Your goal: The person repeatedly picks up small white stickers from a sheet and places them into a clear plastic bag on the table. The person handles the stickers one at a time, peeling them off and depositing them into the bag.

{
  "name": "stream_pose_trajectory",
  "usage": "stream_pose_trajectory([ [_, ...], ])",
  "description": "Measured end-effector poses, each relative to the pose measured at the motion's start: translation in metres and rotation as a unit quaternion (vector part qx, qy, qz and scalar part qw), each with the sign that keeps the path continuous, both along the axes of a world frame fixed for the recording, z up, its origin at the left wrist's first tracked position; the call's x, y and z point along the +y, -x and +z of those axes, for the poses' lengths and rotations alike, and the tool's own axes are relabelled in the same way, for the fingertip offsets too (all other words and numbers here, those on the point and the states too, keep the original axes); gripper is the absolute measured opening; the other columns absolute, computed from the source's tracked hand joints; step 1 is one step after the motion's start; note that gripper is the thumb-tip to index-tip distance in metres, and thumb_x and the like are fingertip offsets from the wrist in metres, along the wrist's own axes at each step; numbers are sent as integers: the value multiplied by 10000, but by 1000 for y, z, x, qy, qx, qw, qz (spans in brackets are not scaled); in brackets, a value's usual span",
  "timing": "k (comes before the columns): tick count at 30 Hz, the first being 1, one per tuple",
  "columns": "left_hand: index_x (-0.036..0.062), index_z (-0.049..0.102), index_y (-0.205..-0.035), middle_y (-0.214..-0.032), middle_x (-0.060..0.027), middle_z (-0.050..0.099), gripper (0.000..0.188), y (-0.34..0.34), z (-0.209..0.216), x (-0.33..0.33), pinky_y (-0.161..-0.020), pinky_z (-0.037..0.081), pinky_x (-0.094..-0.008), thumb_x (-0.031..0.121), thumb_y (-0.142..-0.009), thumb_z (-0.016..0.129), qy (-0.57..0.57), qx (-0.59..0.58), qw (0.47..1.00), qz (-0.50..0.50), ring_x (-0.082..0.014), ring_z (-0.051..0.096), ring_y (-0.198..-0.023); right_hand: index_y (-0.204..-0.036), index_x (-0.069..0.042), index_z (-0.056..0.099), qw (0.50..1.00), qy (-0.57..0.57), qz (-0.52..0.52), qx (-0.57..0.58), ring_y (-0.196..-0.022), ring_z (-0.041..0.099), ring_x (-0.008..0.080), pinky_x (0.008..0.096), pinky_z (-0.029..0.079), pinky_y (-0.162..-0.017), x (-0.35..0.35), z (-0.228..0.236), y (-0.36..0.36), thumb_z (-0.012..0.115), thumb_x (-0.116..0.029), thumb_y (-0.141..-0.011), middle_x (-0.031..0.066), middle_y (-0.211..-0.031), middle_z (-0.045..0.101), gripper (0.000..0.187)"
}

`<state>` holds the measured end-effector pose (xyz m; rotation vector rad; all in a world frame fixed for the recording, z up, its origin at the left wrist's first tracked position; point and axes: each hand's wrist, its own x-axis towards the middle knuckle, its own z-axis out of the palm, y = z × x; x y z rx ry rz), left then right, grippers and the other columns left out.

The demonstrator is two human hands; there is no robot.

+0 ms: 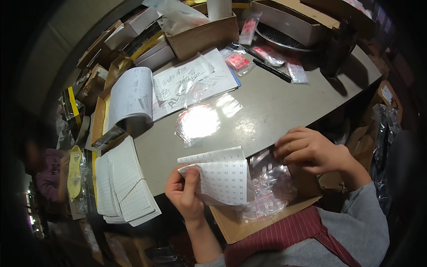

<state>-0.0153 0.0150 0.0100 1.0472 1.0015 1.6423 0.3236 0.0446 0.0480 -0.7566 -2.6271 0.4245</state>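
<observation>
My left hand (184, 193) grips a white sticker sheet (222, 175) printed with rows of small marks, its lower corner curled back under my thumb. My right hand (309, 149) rests with bent fingers on the edge of a clear plastic bag (271, 184) holding small red-and-white packets. That bag lies in an open cardboard box (242, 227) at the table's near edge, right beside the sheet.
On the grey table (284, 102) lie a shiny clear bag (198, 122), loose papers (187, 82) with handwriting, a black marker (271, 70) and small red packets (238, 61). More sticker sheets (124, 184) stack at the left. Cardboard boxes (202, 33) crowd the far side.
</observation>
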Motion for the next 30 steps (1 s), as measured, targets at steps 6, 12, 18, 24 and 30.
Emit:
stream_pose_trajectory([
  [6, -28, 714, -974, -857, -13, 687, 170, -9, 4, 0, -630, 407, -185, 142, -960, 711, 26, 24, 999, 21, -52, 567, -714, -1087, -50, 689, 990, -47, -57, 119, -1090, 652, 322, 434, 513, -964, 74, -5, 43, 662, -50, -809, 136, -1128, 696, 280],
  [12, -67, 721, -1078, -955, -48, 724, 211, -16, -7, -23, -808, 466, -230, 114, -972, 695, 18, 38, 998, 39, -91, 620, -845, -1023, -7, 625, 973, -219, -76, 9, -999, 642, 355, 421, 531, -881, 135, -40, 76, 642, -51, -883, 129, -1047, 662, 148],
  [18, -74, 723, -1088, -953, -52, 730, 221, -26, -5, -38, -790, 471, -228, 112, -973, 697, 44, 9, 997, 63, -90, 624, -839, -945, -27, 595, 978, -92, -114, 147, -847, 653, 351, 439, 513, -683, 105, -19, 72, 604, -32, -878, 150, -988, 630, 68],
  [24, -75, 726, -1103, -950, -46, 729, 220, -34, -6, -38, -789, 470, -225, 99, -969, 708, 52, 45, 996, 52, -83, 619, -841, -1022, -21, 641, 966, -48, -190, 169, -972, 636, 352, 408, 515, -855, 77, 0, 56, 680, -12, -842, 139, -1074, 654, 184],
  [30, -60, 732, -1068, -917, -43, 706, 162, -33, -11, -38, -757, 477, -236, 60, -961, 715, 5, 191, 981, 41, -99, 612, -812, -1086, -31, 606, 987, -29, -31, 158, -1077, 607, 363, 439, 490, -940, 39, 11, 68, 699, 18, -760, 149, -1096, 636, 342],
])
